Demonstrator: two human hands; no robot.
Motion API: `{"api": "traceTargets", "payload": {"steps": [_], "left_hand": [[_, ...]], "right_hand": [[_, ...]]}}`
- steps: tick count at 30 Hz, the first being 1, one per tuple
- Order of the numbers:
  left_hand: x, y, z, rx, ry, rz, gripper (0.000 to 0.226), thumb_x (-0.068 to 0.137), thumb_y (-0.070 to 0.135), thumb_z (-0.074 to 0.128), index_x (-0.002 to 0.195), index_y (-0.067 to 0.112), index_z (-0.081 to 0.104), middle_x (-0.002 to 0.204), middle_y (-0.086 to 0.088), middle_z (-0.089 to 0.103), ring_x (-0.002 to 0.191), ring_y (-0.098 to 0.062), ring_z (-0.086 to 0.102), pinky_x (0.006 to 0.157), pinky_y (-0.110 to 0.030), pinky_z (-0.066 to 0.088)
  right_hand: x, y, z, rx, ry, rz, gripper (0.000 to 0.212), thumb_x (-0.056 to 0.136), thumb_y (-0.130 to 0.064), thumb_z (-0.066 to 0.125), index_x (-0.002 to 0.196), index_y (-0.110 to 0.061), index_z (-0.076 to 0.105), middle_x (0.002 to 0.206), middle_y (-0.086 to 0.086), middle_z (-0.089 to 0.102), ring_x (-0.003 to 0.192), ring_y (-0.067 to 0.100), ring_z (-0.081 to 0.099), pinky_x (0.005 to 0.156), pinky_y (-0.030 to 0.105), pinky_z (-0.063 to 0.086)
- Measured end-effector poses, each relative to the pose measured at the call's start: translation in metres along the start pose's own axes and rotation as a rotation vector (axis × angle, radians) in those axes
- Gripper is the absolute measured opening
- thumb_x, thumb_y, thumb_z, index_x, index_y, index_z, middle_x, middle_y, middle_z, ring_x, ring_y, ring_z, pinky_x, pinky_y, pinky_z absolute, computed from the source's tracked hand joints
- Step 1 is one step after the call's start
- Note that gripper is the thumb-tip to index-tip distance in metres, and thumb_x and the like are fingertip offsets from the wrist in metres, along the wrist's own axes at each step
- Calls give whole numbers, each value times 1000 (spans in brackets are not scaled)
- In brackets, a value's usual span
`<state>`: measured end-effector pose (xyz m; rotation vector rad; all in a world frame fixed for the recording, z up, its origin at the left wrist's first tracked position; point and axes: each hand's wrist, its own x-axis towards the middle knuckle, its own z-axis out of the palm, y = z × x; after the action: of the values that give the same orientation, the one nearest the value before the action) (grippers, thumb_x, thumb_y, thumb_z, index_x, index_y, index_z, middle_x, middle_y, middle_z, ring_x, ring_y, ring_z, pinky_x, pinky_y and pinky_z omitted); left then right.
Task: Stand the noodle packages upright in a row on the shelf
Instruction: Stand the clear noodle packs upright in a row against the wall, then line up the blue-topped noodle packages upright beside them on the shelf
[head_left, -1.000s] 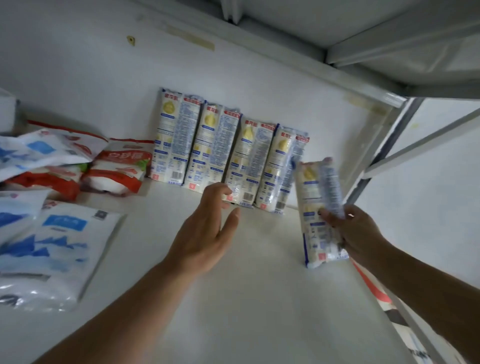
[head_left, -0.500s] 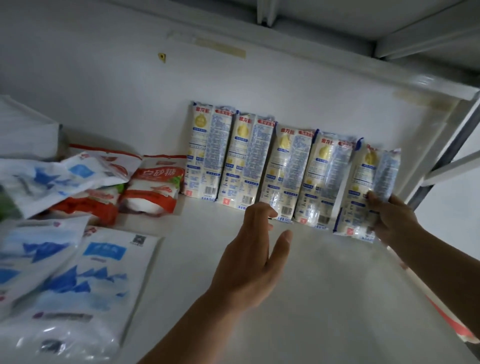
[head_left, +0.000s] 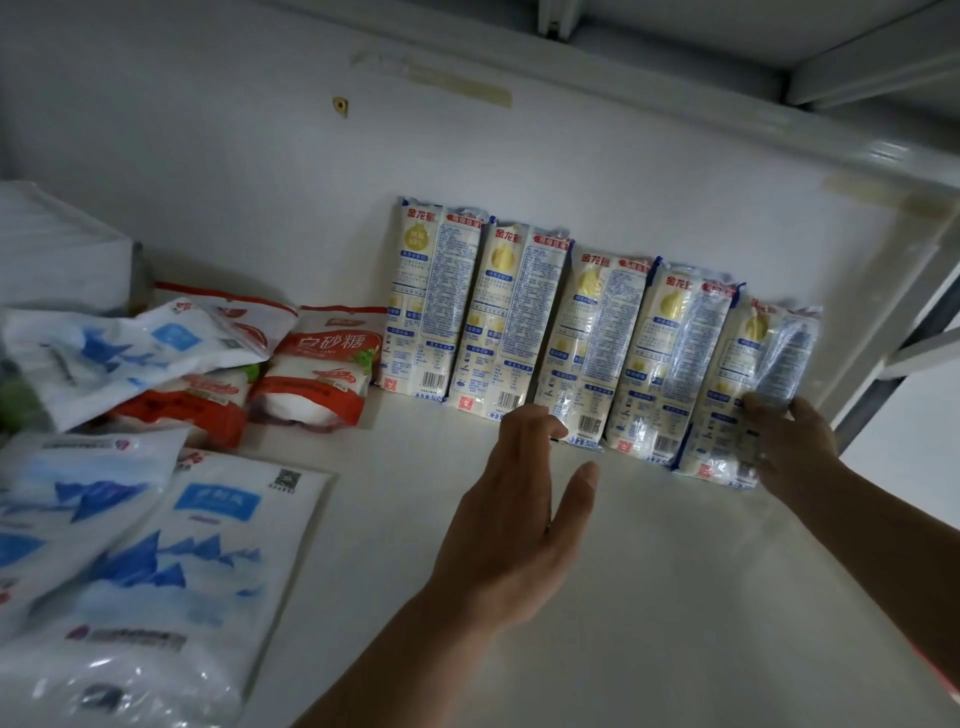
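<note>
Several tall white-and-yellow noodle packages (head_left: 514, 322) stand upright in a row against the back wall of the white shelf (head_left: 649, 597). The rightmost noodle package (head_left: 737, 395) stands at the end of the row, touching its neighbour. My right hand (head_left: 784, 441) grips its lower right side. My left hand (head_left: 519, 514) hovers with fingers apart in front of the middle of the row, its fingertips near the base of the third package, holding nothing.
Red-and-white sugar bags (head_left: 322, 374) lie left of the row. Blue-and-white bags (head_left: 150, 551) lie piled at the front left. A white box (head_left: 57, 244) sits at the far left. The shelf's metal upright (head_left: 904, 353) rises at the right.
My right hand carried the last package from in front of the shelf's right side back to the wall and set it at the row's right end. My left hand stayed near the row.
</note>
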<state>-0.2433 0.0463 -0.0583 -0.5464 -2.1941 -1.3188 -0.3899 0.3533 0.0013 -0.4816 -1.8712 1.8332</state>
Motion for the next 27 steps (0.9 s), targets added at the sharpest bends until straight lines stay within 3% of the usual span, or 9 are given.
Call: {"api": "traceTargets", "payload": {"steps": [2,4,6,8,12,15,20,24,27], "left_hand": [[0,-1,1,2,9,-4,35,100,53,38,127,31,36,135,18,35,112,-6,53,84,-41,55],[0,-2,0,4,22,-9,35,100,53,38,127,31,36,134,18,35,115,-6,52,84,-41,55],[2,-3,0,5,45,-19,36,100,54,37,128,30,36,133,18,34,117,-5,51,83,-41,55],[2,-3,-1,-3,69,-17,39,100,55,36,129,29,36,132,16,35,115,-5,52,82,-40,56],[0,2,-5,-29,151,12,36,100,50,39,127,27,37,129,14,37,111,-5,52,82,-35,55],[3,3,-16,-28,370,-20,35,99,42,46,128,23,41,139,7,39,114,-8,56,83,-29,55],[10,4,-41,-12,565,-34,45,99,28,52,141,16,42,157,-1,32,134,-17,51,95,-29,55],[27,-3,-88,106,531,25,55,94,21,55,146,14,39,157,-6,35,133,-20,51,98,-21,49],[30,-24,-123,184,486,40,56,95,19,55,147,13,37,151,-7,39,123,-23,56,90,-31,56]], "right_hand": [[-1,-1,1,-112,-7,-15,12,95,-18,68,91,-22,58,105,11,68,92,32,67,65,36,54],[-5,-3,-1,-237,-42,-20,16,94,-23,70,103,-20,57,116,17,66,87,31,67,65,37,54],[-11,-10,-6,-391,7,-76,59,86,-29,79,133,-16,46,131,20,60,103,35,65,82,49,58],[-30,-26,-5,-469,116,-285,82,78,-30,85,142,-19,35,140,19,50,120,37,55,100,51,51],[-84,-54,39,-380,-113,-544,69,81,-21,84,134,-19,41,129,9,52,108,22,54,86,38,52],[-122,-63,95,-406,-307,-638,56,84,-22,81,128,-22,47,117,-1,58,101,15,59,79,26,49],[-169,-76,178,-368,-489,-538,45,88,-23,76,126,-22,52,115,1,64,103,17,64,71,23,51],[-195,-79,224,-364,-516,-502,44,88,-21,74,128,-23,55,114,-1,69,98,12,67,73,23,51],[-204,-81,247,-306,-537,-485,46,91,-16,68,133,-18,50,108,12,74,83,17,68,76,34,58]]}}
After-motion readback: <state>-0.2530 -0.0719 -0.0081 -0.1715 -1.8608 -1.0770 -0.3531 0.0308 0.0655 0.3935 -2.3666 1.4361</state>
